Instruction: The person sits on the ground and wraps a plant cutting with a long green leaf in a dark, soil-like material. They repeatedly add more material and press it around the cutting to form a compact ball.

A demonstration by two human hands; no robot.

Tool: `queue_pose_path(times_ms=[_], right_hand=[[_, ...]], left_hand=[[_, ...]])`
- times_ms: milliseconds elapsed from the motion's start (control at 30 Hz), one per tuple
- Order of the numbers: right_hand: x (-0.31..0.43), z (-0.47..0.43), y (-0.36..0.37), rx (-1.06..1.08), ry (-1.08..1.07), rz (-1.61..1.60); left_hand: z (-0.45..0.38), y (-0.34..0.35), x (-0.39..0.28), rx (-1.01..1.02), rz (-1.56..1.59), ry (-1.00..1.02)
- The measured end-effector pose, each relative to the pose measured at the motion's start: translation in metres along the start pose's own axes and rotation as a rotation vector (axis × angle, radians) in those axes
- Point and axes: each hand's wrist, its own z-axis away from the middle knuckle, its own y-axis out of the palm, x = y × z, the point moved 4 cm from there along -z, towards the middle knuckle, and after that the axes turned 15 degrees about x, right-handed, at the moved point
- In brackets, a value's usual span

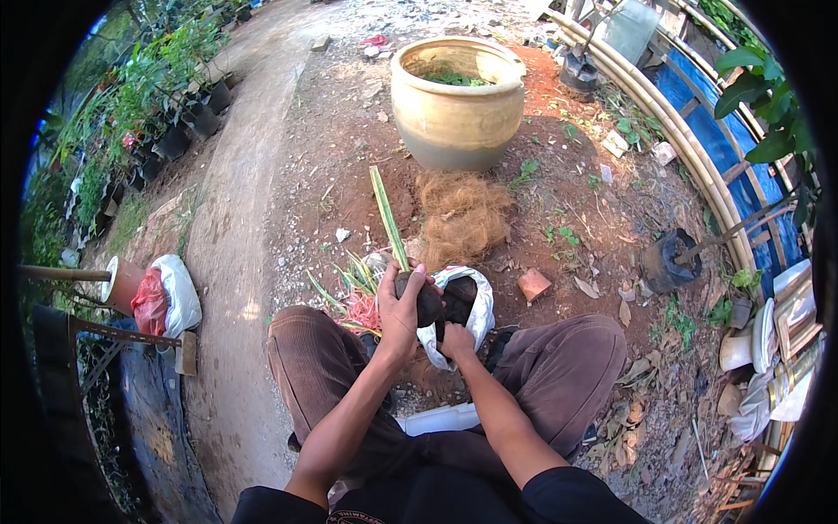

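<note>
My left hand point(398, 321) grips a dark, rounded root ball point(428, 302), which may be soil or a small black pot. From its top rises a long, yellow-edged green leaf point(387, 213), like a snake plant's, tilted up and left. My right hand point(456, 339) reaches over the near rim of a white plastic sack point(484, 308). Dark soil point(462, 288) shows inside that sack. My right fingertips are hidden, so their hold is unclear. Left of the sack lie several more striped leaves point(357, 275) beside a bundle of pink plastic string point(362, 310).
A large glazed pot point(458, 124) stands ahead, with brown coir fibre point(463, 219) heaped before it. To the right are a small terracotta pot point(533, 284) and a black grow bag point(668, 262). Bamboo poles point(694, 157) edge the right; potted plants point(171, 141) line the left path.
</note>
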Motion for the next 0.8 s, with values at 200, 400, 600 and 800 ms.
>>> queue_pose_path(times_ms=[200, 400, 600, 800], right_hand=[[-0.0009, -0.0040, 0.0086, -0.089, -0.078, 0.008], [0.0005, -0.0065, 0.0082, -0.058, -0.064, 0.007], [0.0030, -0.0032, 0.0043, -0.035, -0.050, -0.001], [0.0037, -0.0030, 0.0013, -0.027, -0.020, -0.016]], left_hand=[[-0.0006, 0.0001, 0.0008, 0.004, 0.001, 0.004], [-0.0003, -0.0008, 0.0009, -0.006, -0.024, -0.009], [-0.0008, -0.0007, 0.0031, -0.003, -0.006, -0.004], [-0.0012, -0.0008, 0.0039, 0.003, -0.002, 0.002]])
